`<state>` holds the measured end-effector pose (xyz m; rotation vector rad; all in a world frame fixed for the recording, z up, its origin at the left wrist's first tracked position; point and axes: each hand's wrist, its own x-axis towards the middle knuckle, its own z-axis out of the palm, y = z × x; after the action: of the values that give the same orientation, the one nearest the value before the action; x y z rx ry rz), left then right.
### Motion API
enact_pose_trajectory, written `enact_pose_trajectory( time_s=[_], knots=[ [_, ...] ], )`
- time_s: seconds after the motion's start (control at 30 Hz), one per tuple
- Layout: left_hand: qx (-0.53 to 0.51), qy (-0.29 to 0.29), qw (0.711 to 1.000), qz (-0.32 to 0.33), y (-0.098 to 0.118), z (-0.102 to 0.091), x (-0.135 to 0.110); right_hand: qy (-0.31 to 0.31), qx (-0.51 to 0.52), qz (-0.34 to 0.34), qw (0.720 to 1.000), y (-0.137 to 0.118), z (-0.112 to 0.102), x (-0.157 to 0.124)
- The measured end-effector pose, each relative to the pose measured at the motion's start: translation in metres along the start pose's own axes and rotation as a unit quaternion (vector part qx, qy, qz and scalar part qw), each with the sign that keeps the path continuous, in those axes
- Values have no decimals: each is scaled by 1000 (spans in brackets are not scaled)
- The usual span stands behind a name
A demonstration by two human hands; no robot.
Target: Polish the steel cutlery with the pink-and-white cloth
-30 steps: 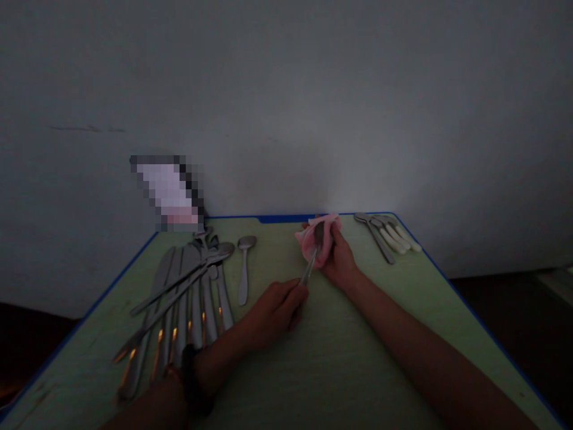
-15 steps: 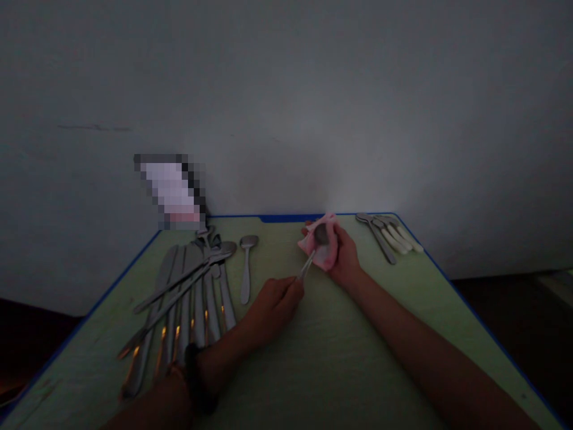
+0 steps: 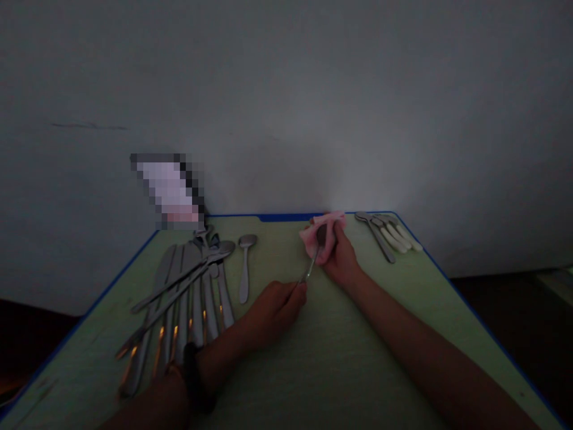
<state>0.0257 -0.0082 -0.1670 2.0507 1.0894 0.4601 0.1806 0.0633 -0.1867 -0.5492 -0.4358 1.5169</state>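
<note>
My left hand (image 3: 280, 307) is closed around the handle of a metal spoon (image 3: 310, 266), which points up and to the right. The spoon's bowl lies against a pink cloth (image 3: 330, 245). My right hand (image 3: 344, 258) cups that cloth from behind and the right side, its fingers partly hidden by the folds. Both hands are over the middle of the table. Left of them a single short spoon (image 3: 245, 269) lies by itself on the tabletop.
Several table knives (image 3: 183, 298) lie side by side on the left of the pale green table (image 3: 331, 370), with long-handled spoons (image 3: 197, 269) across them. At the right lie a metal spoon (image 3: 378, 239) and white-handled cutlery (image 3: 397, 237). A blurred-out upright device (image 3: 168, 188) stands back left, before the wall.
The cloth has shifted in my right hand and its folds now close more around the spoon's bowl. The spoon has turned a little. My left hand has hardly moved.
</note>
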Motion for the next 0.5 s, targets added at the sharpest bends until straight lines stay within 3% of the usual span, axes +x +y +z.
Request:
enact_pose_trajectory(
  time_s=[0.17,0.27,0.4,0.5],
  knots=[
    [-9,-22,1000,14,0,-1,-2,-7,115,14,993,-8,2,1],
    [-1,-14,1000,13,0,-1,-2,-9,93,29,995,-7,2,1],
    [5,-13,1000,2,0,0,-1,33,36,29,998,-1,1,2],
    [5,-18,1000,3,0,0,-1,6,-10,19,1000,3,-1,1]
  ],
)
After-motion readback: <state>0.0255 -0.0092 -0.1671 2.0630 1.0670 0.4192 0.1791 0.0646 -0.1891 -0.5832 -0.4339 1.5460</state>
